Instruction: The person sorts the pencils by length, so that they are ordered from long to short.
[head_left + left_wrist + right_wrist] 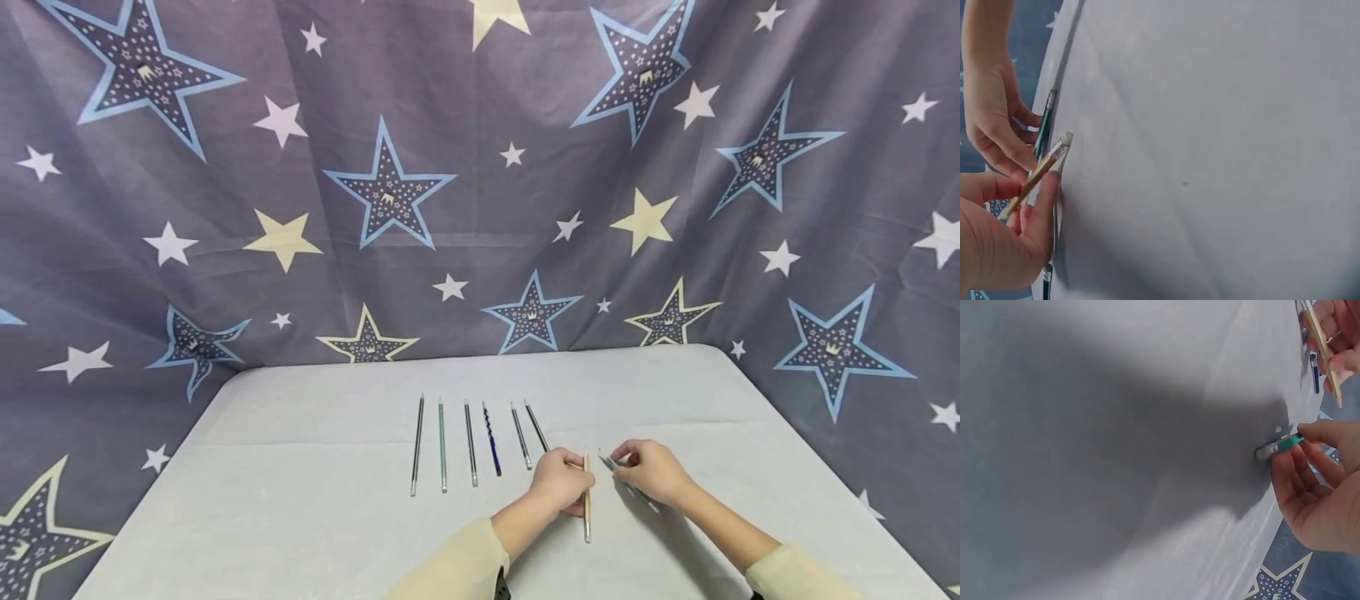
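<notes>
My left hand (561, 482) pinches a yellow pencil (587, 508) between thumb and fingers. Its eraser end points toward me in the head view and shows large in the left wrist view. To the right, my right hand (654, 471) pinches a green pencil (1289, 442) that lies slanted, its eraser end low over the white surface. A small silvery bit shows beside that eraser; I cannot tell whether it belongs to a second pencil. A dark pencil (536, 423) lies just beyond the left hand, its lower end hidden behind that hand.
Left of the hands, several pencils lie in a spaced row, tips away from me: a black one (417, 446), a light green one (442, 446) and a twisted blue one (492, 442) among them. The white-covered table (300, 517) meets a star-patterned curtain (450, 208) behind.
</notes>
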Motion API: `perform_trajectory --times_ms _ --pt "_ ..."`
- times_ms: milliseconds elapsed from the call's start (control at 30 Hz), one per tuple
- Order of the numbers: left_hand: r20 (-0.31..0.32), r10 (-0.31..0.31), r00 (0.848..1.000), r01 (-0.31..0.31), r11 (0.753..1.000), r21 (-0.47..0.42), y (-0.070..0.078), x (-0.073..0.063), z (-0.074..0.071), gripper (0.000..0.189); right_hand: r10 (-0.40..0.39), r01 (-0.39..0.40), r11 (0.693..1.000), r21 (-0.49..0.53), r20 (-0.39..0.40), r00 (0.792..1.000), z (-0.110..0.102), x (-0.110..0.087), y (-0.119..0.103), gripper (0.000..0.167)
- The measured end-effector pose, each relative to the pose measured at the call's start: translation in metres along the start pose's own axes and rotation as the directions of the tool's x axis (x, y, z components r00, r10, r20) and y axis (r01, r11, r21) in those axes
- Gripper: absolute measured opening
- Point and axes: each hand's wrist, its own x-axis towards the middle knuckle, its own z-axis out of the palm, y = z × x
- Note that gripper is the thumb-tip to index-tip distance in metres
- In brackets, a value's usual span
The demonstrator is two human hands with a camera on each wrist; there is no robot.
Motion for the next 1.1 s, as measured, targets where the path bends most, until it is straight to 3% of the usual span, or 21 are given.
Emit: perform_trajectory --times_ms 167,267,467,667,1100 --pt "0.034 -0.039 0.999 0.044 0.984 -0.175 -0.006 -0.003 -0.006 0.025 -0.005 0.005 1.0 0.022 0.0 1.0 -0.005 0.0 -0.002 0.017" --pt "0.048 -0.051 0.998 0.061 0.962 -0.266 -0.007 -0.006 -0.01 0.03 0.037 -0.04 0.994 0.102 0.035 0.999 -0.007 0.0 -0.005 0.018" --pt "0.049 -0.076 0.996 0.09 0.911 -0.403 -0.01 -0.011 -0.01 0.032 0.115 -0.155 0.932 0.329 0.136 0.984 -0.01 0.003 -0.006 0.026" --pt "0.028 -0.089 0.996 0.092 0.881 -0.464 -0.009 -0.016 -0.005 0.031 0.149 -0.207 0.891 0.405 0.169 0.974 -0.011 0.005 -0.006 0.033" --pt "-0.019 -0.085 0.996 0.063 0.855 -0.514 -0.01 -0.013 -0.005 0.035 0.154 -0.215 0.894 0.393 0.181 0.971 -0.013 0.008 -0.009 0.032"
